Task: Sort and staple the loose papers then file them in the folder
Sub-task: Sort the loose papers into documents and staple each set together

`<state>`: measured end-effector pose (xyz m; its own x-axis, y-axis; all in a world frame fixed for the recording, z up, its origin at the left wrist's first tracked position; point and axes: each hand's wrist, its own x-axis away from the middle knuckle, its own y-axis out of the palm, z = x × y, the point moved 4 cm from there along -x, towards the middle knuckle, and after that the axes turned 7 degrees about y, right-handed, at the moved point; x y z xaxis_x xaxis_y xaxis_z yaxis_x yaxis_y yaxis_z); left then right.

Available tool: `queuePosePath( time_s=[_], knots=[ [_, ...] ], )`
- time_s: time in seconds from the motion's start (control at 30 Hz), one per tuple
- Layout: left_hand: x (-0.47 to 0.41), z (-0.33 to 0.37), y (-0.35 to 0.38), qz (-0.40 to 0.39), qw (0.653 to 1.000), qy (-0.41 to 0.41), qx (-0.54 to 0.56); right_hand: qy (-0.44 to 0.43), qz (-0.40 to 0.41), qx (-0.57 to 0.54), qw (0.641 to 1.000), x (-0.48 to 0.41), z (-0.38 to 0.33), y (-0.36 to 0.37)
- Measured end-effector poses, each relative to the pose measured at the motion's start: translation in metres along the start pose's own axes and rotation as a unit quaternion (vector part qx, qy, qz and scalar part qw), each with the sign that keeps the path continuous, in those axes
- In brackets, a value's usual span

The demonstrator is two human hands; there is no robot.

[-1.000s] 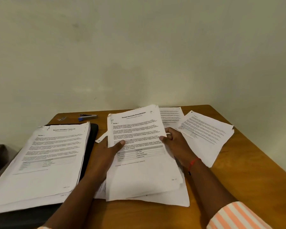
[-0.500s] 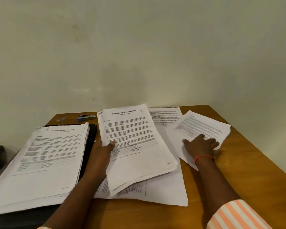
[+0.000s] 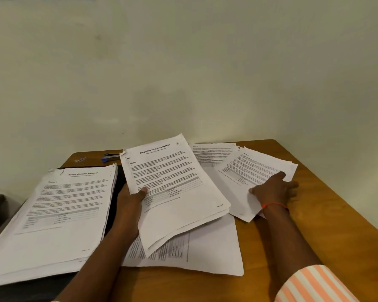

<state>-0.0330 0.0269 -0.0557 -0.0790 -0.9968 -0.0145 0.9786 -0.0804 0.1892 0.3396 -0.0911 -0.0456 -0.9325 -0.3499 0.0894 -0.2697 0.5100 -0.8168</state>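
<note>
Mostly hiding under the transcript stack (image 3: 52,214): black folder (image 3: 118,182), only dark edges showing. Running off the left and bottom edges too. Stapler (image 3: 109,157) half hiding behind the internship stack (image 3: 175,192); small thing near it (image 3: 80,159) too tiny to tell. Left hand (image 3: 130,201) fingers tucking under that stack, thumb alone showing. Body text blurring beyond headings. Loose sheets (image 3: 183,253) lying partly covered. Right hand (image 3: 273,190) covering part of the right-side papers (image 3: 255,168). Desk (image 3: 314,225) getting cut off at the bottom and right.

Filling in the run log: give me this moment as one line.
stage: sorting | left hand: gripping internship set | right hand: flat on loose sheets | stapler: untouched
</note>
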Motion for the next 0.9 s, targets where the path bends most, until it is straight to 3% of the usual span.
queuePosePath(
  time_s=[0.27, 0.43, 0.53, 0.7, 0.9],
  knots=[
    [0.005, 0.007, 0.002, -0.016, 1.0, 0.006, 0.023, -0.066, 0.039, -0.18, 0.981, 0.017, -0.006, -0.012],
    [0.009, 0.019, 0.005, -0.034, 0.998, 0.026, 0.054, -0.096, 0.099, -0.344, 0.929, 0.026, -0.017, -0.031],
    [0.009, 0.018, 0.002, -0.026, 0.998, 0.028, 0.056, -0.087, 0.071, -0.413, 0.904, 0.025, -0.012, -0.033],
    [0.004, 0.014, -0.003, -0.006, 0.999, 0.026, 0.038, -0.109, 0.011, -0.431, 0.895, 0.028, -0.019, -0.022],
    [0.004, 0.015, -0.001, -0.011, 0.998, 0.032, 0.044, -0.12, 0.01, -0.421, 0.899, 0.029, -0.021, -0.021]
  ],
)
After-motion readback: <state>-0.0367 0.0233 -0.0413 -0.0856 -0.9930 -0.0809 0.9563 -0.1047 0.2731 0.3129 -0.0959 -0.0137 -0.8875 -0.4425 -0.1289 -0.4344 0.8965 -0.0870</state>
